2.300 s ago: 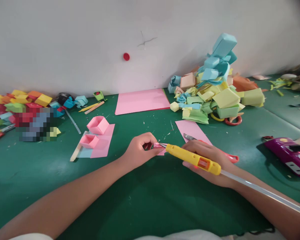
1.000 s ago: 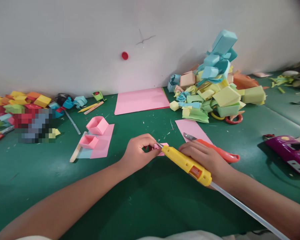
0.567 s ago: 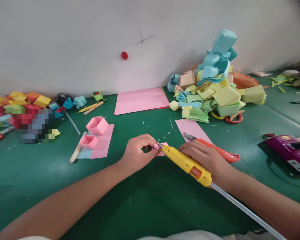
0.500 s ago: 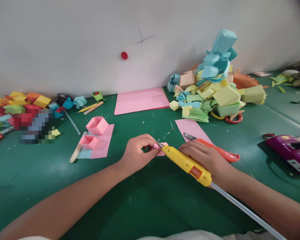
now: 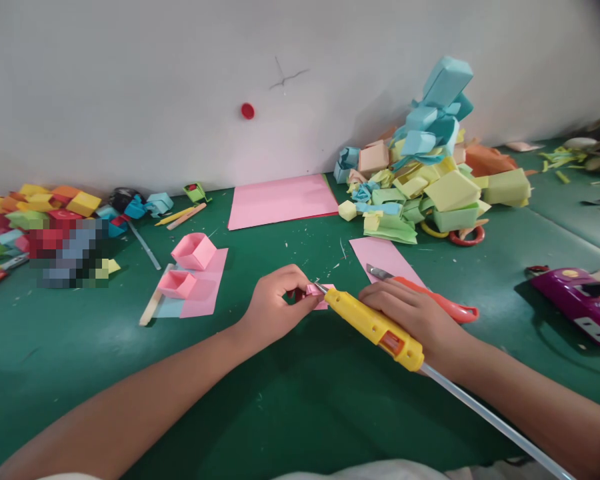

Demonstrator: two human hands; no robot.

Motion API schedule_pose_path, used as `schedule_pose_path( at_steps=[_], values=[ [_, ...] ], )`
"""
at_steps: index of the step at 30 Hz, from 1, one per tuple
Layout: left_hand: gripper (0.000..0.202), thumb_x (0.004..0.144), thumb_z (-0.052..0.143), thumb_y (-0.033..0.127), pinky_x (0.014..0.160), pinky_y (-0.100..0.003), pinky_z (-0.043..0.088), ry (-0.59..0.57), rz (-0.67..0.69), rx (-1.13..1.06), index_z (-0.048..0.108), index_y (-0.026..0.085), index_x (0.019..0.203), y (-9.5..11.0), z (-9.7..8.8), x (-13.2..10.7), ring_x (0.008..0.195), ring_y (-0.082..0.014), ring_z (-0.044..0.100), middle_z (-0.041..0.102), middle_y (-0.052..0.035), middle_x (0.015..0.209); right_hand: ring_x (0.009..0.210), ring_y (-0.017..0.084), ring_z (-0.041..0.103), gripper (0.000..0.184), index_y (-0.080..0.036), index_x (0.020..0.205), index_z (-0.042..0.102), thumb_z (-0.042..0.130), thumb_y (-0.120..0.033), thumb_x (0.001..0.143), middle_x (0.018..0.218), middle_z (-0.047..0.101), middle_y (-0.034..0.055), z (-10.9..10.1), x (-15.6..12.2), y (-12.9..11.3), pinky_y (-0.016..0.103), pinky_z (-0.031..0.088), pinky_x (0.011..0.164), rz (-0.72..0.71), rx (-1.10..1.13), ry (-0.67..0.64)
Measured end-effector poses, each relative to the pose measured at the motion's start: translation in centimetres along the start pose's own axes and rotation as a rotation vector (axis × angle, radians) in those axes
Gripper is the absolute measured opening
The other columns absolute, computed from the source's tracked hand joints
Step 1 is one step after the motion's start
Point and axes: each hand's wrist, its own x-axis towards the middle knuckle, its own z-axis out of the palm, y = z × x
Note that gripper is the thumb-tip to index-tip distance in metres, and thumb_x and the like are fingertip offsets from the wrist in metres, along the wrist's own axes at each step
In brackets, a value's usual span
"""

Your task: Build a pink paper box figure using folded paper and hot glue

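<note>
Pinched between the thumb and fingers of my left hand (image 5: 283, 297) is a small folded pink paper piece (image 5: 324, 305), partly hidden by the fingertips. My right hand (image 5: 410, 313) is closed around a yellow hot glue gun (image 5: 373, 327), with a long clear glue stick (image 5: 490, 413) trailing from its back end. The gun's metal nozzle meets the pink piece beside my left thumb; whether glue is coming out is too small to see. An orange-handled utility knife (image 5: 437, 300) lies just behind my right hand, its blade over a pink paper sheet (image 5: 385, 257).
Two small open pink paper boxes (image 5: 194, 251) stand on paper at left, near a wooden stick (image 5: 151, 308). Larger pink sheets (image 5: 283, 201) lie by the wall. A heap of folded paper boxes (image 5: 450, 193) rises at back right. A purple device (image 5: 580, 303) sits far right.
Almost nothing differs. Both hands hold the same pose, with the nozzle still at the pink piece; the whole view has shifted very slightly.
</note>
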Motion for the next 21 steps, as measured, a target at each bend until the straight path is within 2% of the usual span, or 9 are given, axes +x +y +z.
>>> schedule_pose_path(
  at_steps=[5, 12, 21],
  values=[
    [0.035, 0.090, 0.072, 0.044, 0.055, -0.023, 0.051, -0.011, -0.003, -0.007, 0.063, 0.018, 0.068, 0.15, -0.04, -0.05, 0.060, -0.0112, 0.054, 0.058, -0.0007, 0.071, 0.096, 0.028, 0.067, 0.017, -0.023, 0.115, 0.053, 0.053, -0.027, 0.099, 0.110, 0.070, 0.0123, -0.01, -0.01, -0.05, 0.043, 0.055, 0.081, -0.003, -0.003, -0.003],
    [0.029, 0.088, 0.072, 0.035, 0.054, -0.021, 0.045, 0.003, 0.022, 0.026, 0.064, 0.017, 0.068, 0.19, -0.11, 0.03, 0.059, -0.0101, 0.054, 0.061, -0.0003, 0.070, 0.098, 0.027, 0.067, 0.017, -0.023, 0.116, 0.052, 0.052, -0.026, 0.099, 0.111, 0.069, 0.0126, 0.05, -0.19, 0.07, 0.043, 0.055, 0.081, -0.003, 0.005, -0.012],
    [0.029, 0.090, 0.071, 0.035, 0.054, -0.021, 0.046, 0.022, 0.075, 0.039, 0.065, 0.018, 0.069, 0.43, -0.10, 0.06, 0.058, -0.0105, 0.055, 0.063, -0.0008, 0.069, 0.096, 0.028, 0.067, 0.018, -0.023, 0.116, 0.053, 0.053, -0.028, 0.099, 0.111, 0.070, 0.0131, -0.06, -0.12, 0.10, 0.043, 0.055, 0.080, -0.017, 0.006, -0.003]
  ],
)
